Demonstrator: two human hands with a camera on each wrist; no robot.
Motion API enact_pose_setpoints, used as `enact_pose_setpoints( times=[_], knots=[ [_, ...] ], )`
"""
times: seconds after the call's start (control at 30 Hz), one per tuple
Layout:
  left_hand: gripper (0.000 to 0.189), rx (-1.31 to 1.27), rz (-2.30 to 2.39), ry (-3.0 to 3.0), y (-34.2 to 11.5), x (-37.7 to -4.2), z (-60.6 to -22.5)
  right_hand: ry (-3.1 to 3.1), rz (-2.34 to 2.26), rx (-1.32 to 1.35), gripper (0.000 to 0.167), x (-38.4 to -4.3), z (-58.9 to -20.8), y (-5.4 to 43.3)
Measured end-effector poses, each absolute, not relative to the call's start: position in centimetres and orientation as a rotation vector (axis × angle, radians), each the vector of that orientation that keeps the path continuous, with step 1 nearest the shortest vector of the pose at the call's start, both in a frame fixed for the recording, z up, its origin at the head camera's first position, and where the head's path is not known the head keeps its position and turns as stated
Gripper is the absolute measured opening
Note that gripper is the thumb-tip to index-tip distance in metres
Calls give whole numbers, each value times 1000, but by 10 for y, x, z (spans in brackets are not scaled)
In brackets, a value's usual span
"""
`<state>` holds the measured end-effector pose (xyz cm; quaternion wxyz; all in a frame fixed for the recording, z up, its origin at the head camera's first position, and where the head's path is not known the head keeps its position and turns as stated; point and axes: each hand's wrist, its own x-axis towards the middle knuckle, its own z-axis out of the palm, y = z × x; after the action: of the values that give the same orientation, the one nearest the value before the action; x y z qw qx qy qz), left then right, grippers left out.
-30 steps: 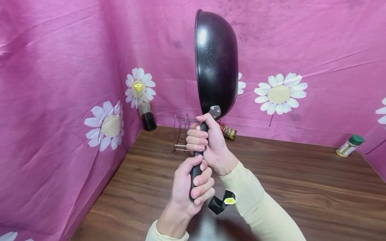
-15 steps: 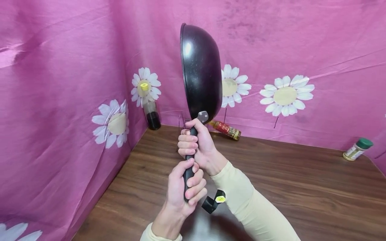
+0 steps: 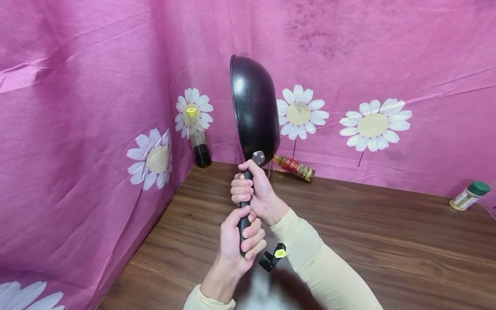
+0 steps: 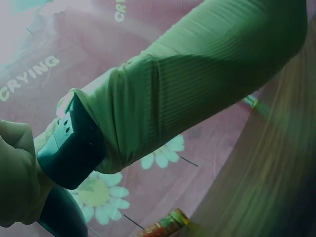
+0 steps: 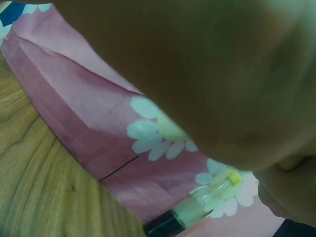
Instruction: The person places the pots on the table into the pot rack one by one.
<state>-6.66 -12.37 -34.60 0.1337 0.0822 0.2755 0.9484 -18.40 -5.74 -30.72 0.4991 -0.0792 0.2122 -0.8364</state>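
Note:
A black wok [image 3: 255, 103] is held upright on its edge in the head view, its rim facing left and its rounded underside right. My left hand [image 3: 236, 237] grips the lower end of the black handle. Just above it, my right hand [image 3: 257, 189] wraps the same handle, thumb up near the metal bracket [image 3: 258, 157]. In the left wrist view a dark part of the wok [image 4: 63, 215] shows below the other forearm's sleeve [image 4: 197, 84]. The right wrist view is mostly filled by the right hand [image 5: 212, 74], close and blurred.
A wire rack [image 3: 267, 172] stands behind the wok, mostly hidden. A red-labelled bottle [image 3: 296, 168] leans at the back, a bottle of dark liquid [image 3: 202, 153] stands in the left corner, and a green-capped jar [image 3: 469, 196] is far right. Pink cloth [image 3: 387, 51] surrounds the wooden table [image 3: 368, 241].
The wok has come lower and to the left in the head view, uncovering the red-labelled bottle. Both hands keep their grip on the handle. The view has shifted slightly.

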Motion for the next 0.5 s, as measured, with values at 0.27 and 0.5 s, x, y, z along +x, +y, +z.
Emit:
enact_pose_setpoints(
  times=[0.27,0.5],
  knots=[
    [37,102,2758,815,-124,-71,-363,552,-1993,-138,43,-191,-331,-62],
    [36,-89,2753,864,-123,-71,-383,539,-1964,-103,43,-193,-361,-65]
  ],
)
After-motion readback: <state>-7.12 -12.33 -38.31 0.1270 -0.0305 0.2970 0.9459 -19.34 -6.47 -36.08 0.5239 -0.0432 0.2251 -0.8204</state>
